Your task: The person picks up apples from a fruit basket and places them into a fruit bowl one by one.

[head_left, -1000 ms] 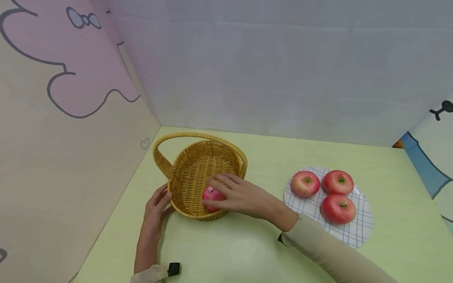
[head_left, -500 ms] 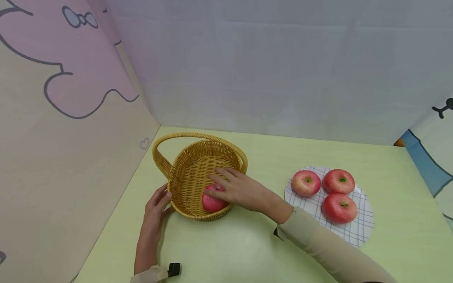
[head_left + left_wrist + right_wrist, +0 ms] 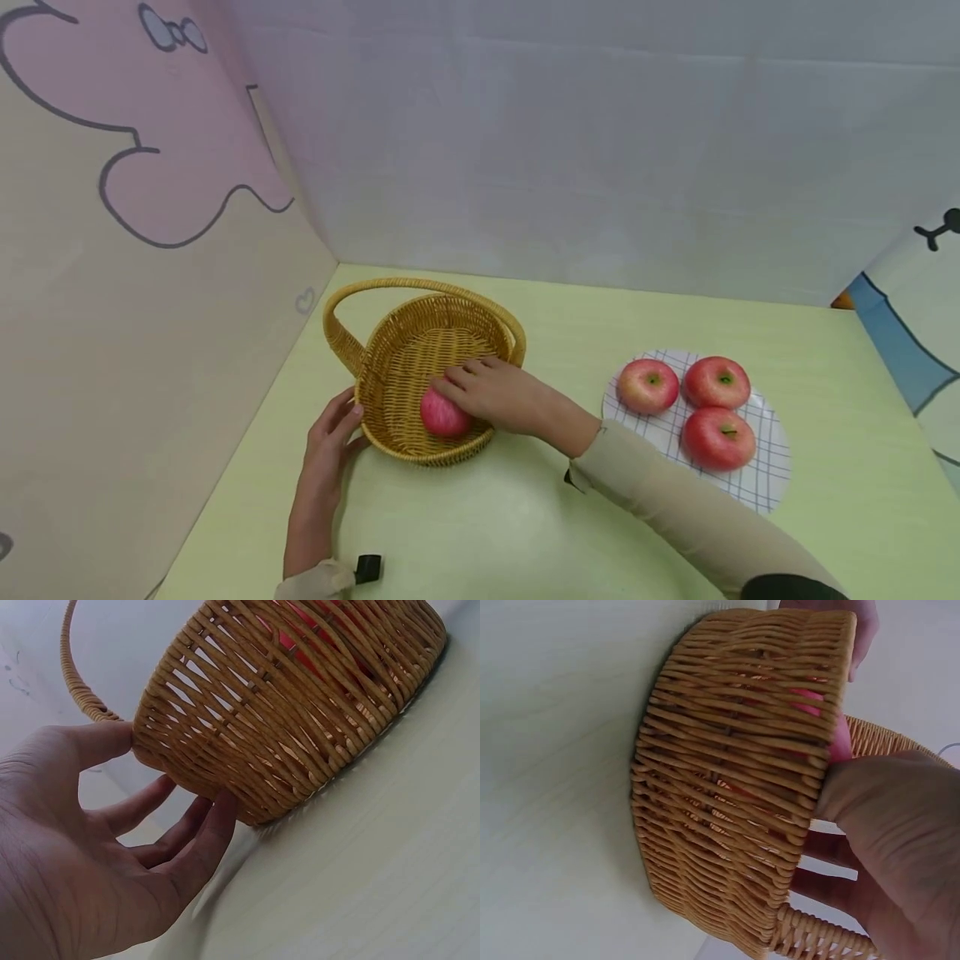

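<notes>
A round wicker basket (image 3: 435,458) with a tall arched handle (image 3: 420,286) stands on the table. My left hand (image 3: 330,437) holds its left side; in the left wrist view the thumb lies at the rim and the curved fingers (image 3: 199,847) touch the outer wall below. One red apple (image 3: 442,415) lies inside, near the front right. My right hand (image 3: 502,396) reaches over the rim, its fingers bent down at the apple's upper right side and its thumb hidden. In the right wrist view the apple (image 3: 841,742) shows beside the hand, partly behind the wickerwork.
Right of the basket lies a round white checked plate or mat (image 3: 765,467) bearing three red apples (image 3: 718,439). Behind the table rises a pale wall (image 3: 600,167), and a wall with a pink drawing (image 3: 172,167) bounds the left side.
The apple in the basket has rolled a little left, its stem turned out of sight. My right hand has slid off its front to its upper right. The left hand stays put.
</notes>
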{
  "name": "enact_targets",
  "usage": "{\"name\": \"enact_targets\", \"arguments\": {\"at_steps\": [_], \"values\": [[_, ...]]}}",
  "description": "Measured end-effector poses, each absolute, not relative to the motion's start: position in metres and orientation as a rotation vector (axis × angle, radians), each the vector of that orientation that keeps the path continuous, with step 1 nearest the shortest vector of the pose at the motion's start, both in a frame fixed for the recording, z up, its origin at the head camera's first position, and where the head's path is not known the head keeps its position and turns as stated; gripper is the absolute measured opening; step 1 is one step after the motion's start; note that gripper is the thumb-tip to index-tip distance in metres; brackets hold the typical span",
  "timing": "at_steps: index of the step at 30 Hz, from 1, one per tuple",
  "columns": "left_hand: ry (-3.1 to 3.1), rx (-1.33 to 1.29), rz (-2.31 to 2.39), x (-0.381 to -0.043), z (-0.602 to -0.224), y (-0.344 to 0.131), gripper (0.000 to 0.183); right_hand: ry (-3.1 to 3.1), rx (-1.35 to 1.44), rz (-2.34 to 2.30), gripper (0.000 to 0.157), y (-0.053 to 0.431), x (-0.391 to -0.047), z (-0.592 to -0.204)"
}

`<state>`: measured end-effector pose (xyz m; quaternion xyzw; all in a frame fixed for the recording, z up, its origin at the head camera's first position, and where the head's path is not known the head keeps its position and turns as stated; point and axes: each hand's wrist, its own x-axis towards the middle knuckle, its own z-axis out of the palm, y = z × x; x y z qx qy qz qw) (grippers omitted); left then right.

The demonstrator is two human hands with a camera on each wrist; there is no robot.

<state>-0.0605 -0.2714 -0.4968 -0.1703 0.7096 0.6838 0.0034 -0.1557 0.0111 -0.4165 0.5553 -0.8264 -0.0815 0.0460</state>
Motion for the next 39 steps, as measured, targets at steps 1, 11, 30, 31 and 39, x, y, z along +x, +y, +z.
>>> {"name": "enact_targets", "arguments": {"at_steps": [1, 11, 30, 31, 39], "values": [[2.221, -0.532, 2.145, -0.061, -0.497, -0.271, 0.05, -2.553, 1.692, -0.24, 0.059, 0.01, -0.157, -0.417], [2.221, -0.537, 2.14, -0.061, -0.498, -0.27, 0.049, -2.725, 1.657, -0.027, 0.077, -0.003, -0.167, -0.426], [2.221, -0.534, 2.137, -0.061, -0.498, -0.272, 0.049, -2.999, 1.406, -0.269, 0.09, -0.02, -0.172, -0.419], [2.221, -0.534, 2.137, -0.061, -0.498, -0.272, 0.049, -2.997, 1.41, -0.263, 0.091, -0.02, -0.172, -0.419], [2.229, -0.526, 2.133, -0.06, -0.498, -0.272, 0.049, -2.933, 1.495, -0.188, 0.094, -0.021, -0.174, -0.428]]}}
